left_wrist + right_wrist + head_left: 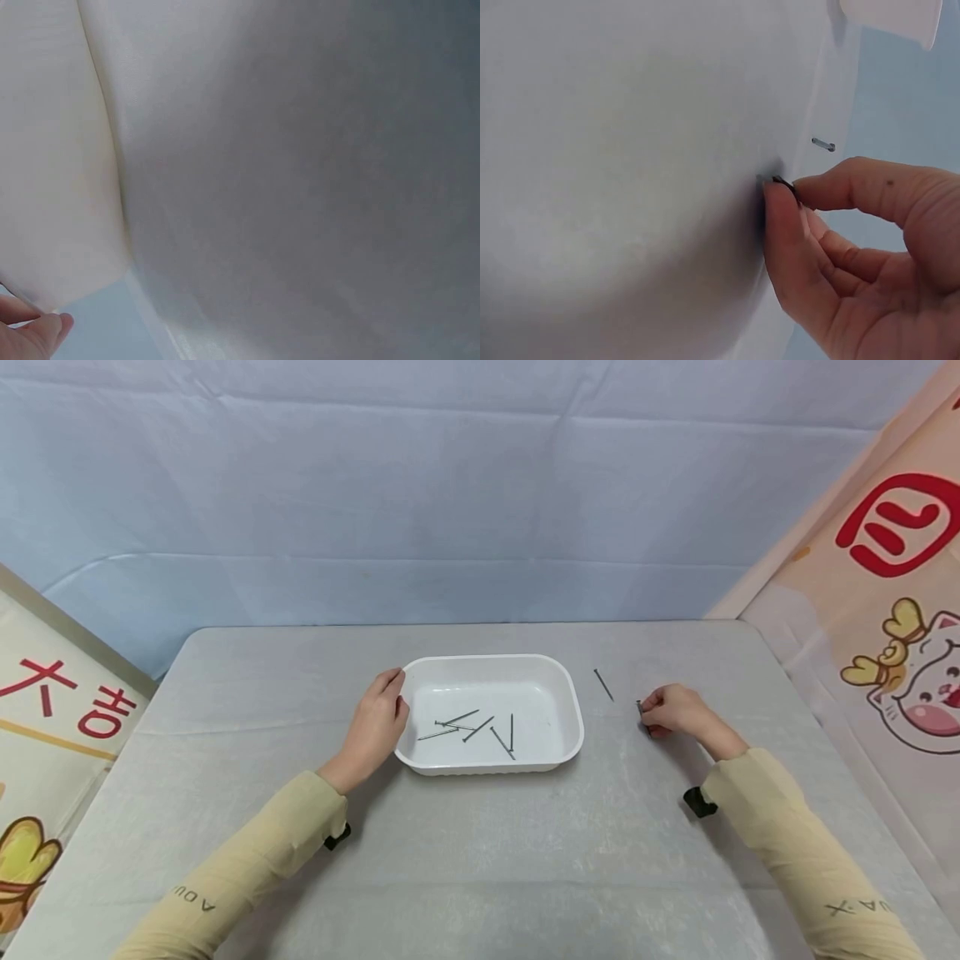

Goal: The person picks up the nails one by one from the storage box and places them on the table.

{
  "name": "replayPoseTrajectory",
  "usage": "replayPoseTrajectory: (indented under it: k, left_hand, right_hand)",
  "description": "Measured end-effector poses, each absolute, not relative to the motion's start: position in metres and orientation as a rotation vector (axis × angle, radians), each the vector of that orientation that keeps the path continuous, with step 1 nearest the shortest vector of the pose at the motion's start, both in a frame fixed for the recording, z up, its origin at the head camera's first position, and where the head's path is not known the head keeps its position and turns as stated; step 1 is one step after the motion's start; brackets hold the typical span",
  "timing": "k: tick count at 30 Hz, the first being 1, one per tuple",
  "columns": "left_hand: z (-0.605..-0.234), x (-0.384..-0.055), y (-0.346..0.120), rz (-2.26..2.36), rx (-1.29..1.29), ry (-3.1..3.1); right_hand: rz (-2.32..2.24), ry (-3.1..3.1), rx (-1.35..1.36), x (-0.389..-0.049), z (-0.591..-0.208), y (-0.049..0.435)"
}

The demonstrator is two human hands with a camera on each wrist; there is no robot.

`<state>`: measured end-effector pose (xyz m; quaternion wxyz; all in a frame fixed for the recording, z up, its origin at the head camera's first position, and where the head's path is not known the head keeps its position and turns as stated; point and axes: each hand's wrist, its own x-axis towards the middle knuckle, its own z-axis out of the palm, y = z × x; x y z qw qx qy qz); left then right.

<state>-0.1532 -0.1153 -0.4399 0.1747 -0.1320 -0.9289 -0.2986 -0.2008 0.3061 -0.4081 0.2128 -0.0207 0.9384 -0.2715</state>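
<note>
A white plastic tray stands in the middle of the table, with several thin grey nails scattered over its floor. My left hand grips the tray's left rim, thumb and fingers on the edge. In the left wrist view, only the fingertips show at the lower left corner, against the tray's pale side. Right of the tray, my right hand pinches a nail between thumb and fingers, low over the table. Most of that nail is hidden by the fingers. Another nail lies between this hand and the tray.
A grey cloth covers the table. Behind it hangs a pale blue cloth backdrop. Printed banners flank the table, one at the right and one at the left.
</note>
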Motion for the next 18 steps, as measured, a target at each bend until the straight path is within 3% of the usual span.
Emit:
replayPoseTrajectory:
  k: [8,18]
  left_hand:
    - [-0.442,-0.152,-0.116,-0.864,-0.359,-2.646]
    - [-0.441,-0.154,-0.118,-0.863,-0.365,-2.643]
  right_hand:
    - [-0.779,2.599,-0.004,-0.199,-0.408,0.301]
    - [-0.577,2.592,-0.17,-0.206,-0.396,0.297]
